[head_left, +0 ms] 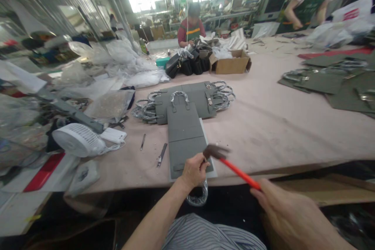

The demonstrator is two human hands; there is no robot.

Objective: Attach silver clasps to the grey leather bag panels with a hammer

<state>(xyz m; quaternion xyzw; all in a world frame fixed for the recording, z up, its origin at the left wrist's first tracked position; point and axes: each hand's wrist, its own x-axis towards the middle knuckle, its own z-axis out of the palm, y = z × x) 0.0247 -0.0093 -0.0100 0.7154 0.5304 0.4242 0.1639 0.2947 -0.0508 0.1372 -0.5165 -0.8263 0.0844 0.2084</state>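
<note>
My right hand (278, 199) grips the red handle of a claw hammer (216, 151), whose head is just above and beside my left hand. Over the near end of a grey bag panel (186, 129), my left hand (193, 170) is closed in a pinch; what sits between its fingers is too small to make out. The panel lies flat on a white board (213, 172), one plastic-wrapped handle (178, 95) at its far end and another wrapped handle (197, 199) hanging over the table edge. A small punch-like tool (161, 155) and a thin metal rod (143, 141) lie to the left.
Behind the panel is a stack of grey bag panels (202, 101) with wrapped handles. More grey panels (336, 78) lie at right. A white fan (77, 140) stands at left beside plastic bags. Farther back are a cardboard box (230, 64), black bags (187, 64) and a seated person (191, 29).
</note>
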